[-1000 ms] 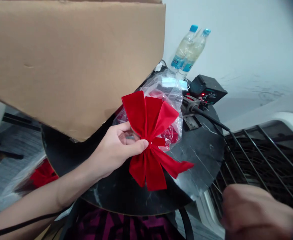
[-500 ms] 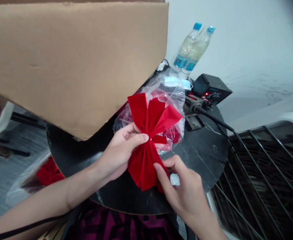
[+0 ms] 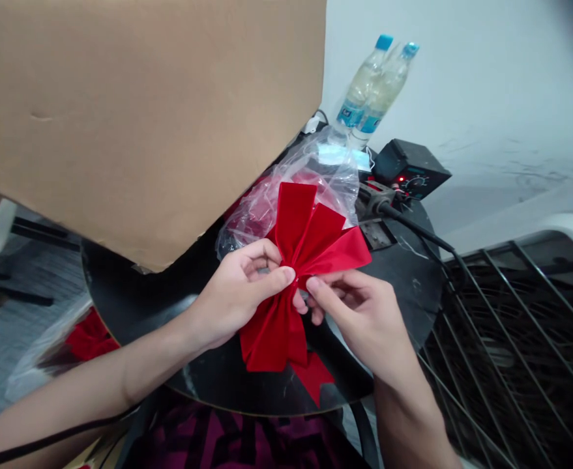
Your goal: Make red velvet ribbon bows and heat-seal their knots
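Grasping the red bow (image 3: 292,215) at its centre: left hand (image 3: 247,286), thumb uppermost; right hand (image 3: 359,306), fingertips pinching beside the knot, above the black bench (image 3: 144,306).

2 hands: 1 left hand (image 3: 237,290), 1 right hand (image 3: 367,312). 1 red bow (image 3: 271,339) between them. Beyond the hands: 2 bottles (image 3: 362,85), 1 blue mask (image 3: 332,155), 1 clear bag (image 3: 347,185), red contents uncountable. Beyond right hand: 1 black dial box (image 3: 406,166). Beyond left hand: 1 cardboard box (image 3: 159,130). Under both: 1 round surface (image 3: 137,309).
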Tool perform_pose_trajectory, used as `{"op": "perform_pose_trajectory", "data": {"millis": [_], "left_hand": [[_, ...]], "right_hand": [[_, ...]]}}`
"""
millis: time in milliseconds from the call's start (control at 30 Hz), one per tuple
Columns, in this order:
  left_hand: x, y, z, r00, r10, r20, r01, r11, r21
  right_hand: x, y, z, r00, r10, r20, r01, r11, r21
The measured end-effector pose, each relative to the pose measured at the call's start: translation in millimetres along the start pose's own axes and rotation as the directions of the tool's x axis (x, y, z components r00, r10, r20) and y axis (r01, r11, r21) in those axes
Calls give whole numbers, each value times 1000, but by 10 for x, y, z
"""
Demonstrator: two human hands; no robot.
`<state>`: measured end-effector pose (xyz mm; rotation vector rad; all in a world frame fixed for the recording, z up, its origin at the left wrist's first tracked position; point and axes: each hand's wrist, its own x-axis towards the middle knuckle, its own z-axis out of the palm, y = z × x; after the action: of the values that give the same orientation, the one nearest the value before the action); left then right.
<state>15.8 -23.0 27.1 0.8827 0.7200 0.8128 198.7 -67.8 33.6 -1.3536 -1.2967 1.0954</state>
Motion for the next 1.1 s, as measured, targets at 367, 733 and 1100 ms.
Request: {"op": "perform_pose_trajectory", "data": {"millis": [367, 733, 1100], "left_hand": [[25, 34, -139, 964, -250, 90, 259, 960, -111], [17, -1, -145, 946, -291, 144, 311, 939, -143], [-44, 87, -189, 933, -276, 230, 296, 953, -57]], "right_hand": [[-339, -299, -476, 798, -478, 367, 581, 450, -678], [10, -335, -380, 509, -542, 669, 836, 125, -535], [63, -450, -414, 398, -483, 780, 913, 124, -389]]}}
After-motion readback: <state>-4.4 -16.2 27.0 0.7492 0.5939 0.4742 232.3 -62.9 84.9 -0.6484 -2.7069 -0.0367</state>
